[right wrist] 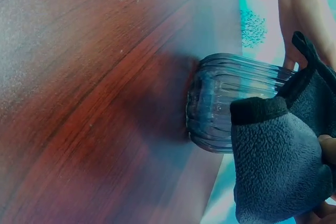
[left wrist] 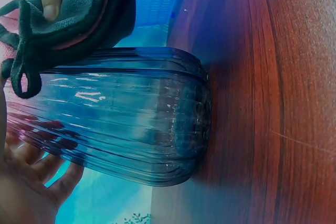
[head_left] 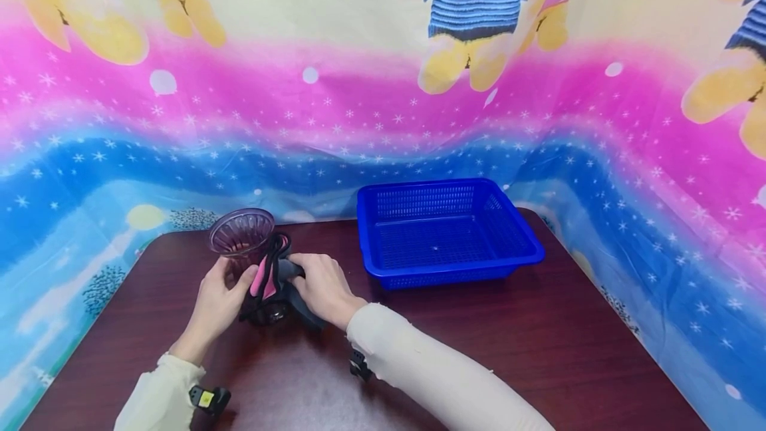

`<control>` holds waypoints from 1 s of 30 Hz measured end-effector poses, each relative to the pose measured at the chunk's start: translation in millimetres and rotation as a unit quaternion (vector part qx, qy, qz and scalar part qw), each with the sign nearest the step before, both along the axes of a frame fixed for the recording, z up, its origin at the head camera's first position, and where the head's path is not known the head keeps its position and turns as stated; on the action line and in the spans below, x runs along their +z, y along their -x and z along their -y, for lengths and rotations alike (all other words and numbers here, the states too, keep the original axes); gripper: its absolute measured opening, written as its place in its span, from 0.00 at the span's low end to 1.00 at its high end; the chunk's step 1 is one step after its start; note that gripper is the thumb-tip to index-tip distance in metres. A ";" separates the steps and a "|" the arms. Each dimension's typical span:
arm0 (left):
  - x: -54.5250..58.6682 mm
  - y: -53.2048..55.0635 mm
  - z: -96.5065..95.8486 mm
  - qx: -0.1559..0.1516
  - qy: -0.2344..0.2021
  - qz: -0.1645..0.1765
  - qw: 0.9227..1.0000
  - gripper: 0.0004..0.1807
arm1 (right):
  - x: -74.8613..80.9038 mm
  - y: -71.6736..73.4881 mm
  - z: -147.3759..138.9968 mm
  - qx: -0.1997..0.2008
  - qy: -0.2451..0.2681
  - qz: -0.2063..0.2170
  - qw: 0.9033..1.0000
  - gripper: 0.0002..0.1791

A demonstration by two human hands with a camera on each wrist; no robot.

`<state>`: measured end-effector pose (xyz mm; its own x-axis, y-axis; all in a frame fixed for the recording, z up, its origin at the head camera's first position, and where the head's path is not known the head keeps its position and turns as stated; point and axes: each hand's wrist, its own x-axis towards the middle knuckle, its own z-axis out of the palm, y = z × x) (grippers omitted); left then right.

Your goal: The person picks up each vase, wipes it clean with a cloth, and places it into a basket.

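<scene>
A ribbed, see-through glass vase (head_left: 242, 233) with a flared rim stands at the left of the table, its base at the tabletop in the left wrist view. My left hand (head_left: 217, 299) grips the vase from the left, below the rim, with fingers behind the glass. A grey and pink cloth (right wrist: 275, 163) with black edging and a hanging loop lies against the vase's right side. My right hand (head_left: 323, 288) holds this cloth, fingers and thumb bunching it. Much of the vase's middle is hidden behind the cloth in the head view.
A blue perforated plastic basket (head_left: 451, 275) stands toward the back right of the dark wood table (head_left: 479, 344). Behind the table hangs a patterned curtain (head_left: 335, 112) with bears and snowflakes, which also runs along both sides.
</scene>
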<state>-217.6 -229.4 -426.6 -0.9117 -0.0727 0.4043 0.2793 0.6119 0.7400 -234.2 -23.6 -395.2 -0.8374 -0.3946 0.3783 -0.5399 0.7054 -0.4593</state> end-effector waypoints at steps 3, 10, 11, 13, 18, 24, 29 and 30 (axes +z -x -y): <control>0.4 0.3 -0.2 -0.001 0.001 0.002 1.000 0.23 | -0.3 -0.5 -0.2 0.000 -0.007 0.000 1.000 0.09; 0.8 0.1 -0.5 -0.003 -0.002 0.006 1.000 0.23 | -6.2 -1.7 -0.4 0.002 -0.010 0.019 1.000 0.07; 0.6 0.0 -0.5 -0.002 -0.002 0.007 1.000 0.23 | -7.4 -1.8 -0.4 0.002 -0.011 0.022 1.000 0.07; 0.2 -0.1 -0.3 0.000 -0.001 0.009 1.000 0.23 | -9.9 -2.0 -0.6 0.003 -0.011 0.027 1.000 0.07; -0.2 -0.5 -0.6 0.003 0.005 0.013 1.000 0.24 | -16.8 -2.5 -1.5 0.003 -0.025 0.031 0.999 0.08; -0.4 -0.3 -0.8 0.001 0.004 0.009 1.000 0.23 | -24.1 -2.4 -2.6 0.009 -0.038 0.037 0.999 0.04; -0.4 0.0 -0.7 0.002 0.005 0.007 1.000 0.22 | -31.4 -2.5 -3.7 0.007 -0.058 0.037 0.998 0.03; -0.8 0.0 -0.4 0.001 0.004 0.009 1.000 0.23 | -33.4 -2.7 -3.9 0.007 -0.062 0.036 0.997 0.03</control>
<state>-217.7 -229.0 -427.3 -0.9184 -0.0712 0.3891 0.2658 0.6175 0.7403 -231.5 -19.7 -428.6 -0.8550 -0.4465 0.2640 -0.5184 0.7522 -0.4067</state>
